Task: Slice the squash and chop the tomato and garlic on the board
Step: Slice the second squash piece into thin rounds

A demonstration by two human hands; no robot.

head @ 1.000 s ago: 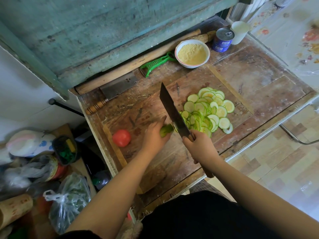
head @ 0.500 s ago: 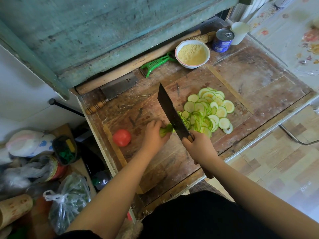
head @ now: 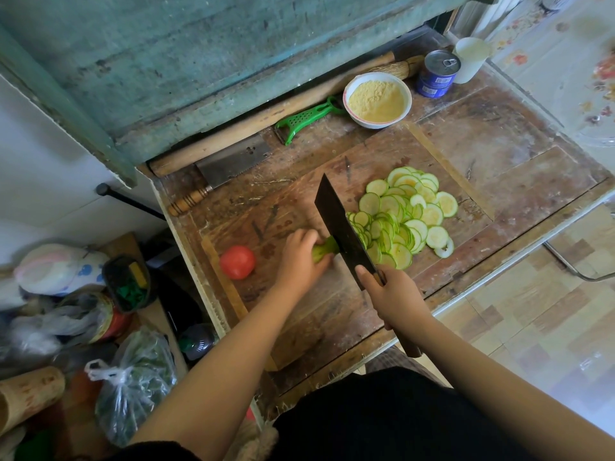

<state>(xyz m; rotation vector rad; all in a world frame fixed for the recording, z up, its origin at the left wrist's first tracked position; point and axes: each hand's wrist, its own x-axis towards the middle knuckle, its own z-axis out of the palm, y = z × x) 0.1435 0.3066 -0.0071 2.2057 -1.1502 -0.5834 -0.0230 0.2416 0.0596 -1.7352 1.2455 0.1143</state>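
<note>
Squash (head: 322, 250), down to a stub, lies on the board (head: 299, 207), gripped by the curled left hand (head: 301, 257); right hand (head: 387, 294) grips the cleaver (head: 342, 224), blade against the stub; slices (head: 406, 214) piled beyond; tomato (head: 237, 262) left.

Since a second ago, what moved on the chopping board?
The cleaver in the right hand edged left along the squash stub, leaving less stub showing. The left hand kept its grip, fingers curling back. The slice pile, tomato and bowl stayed put.
</note>
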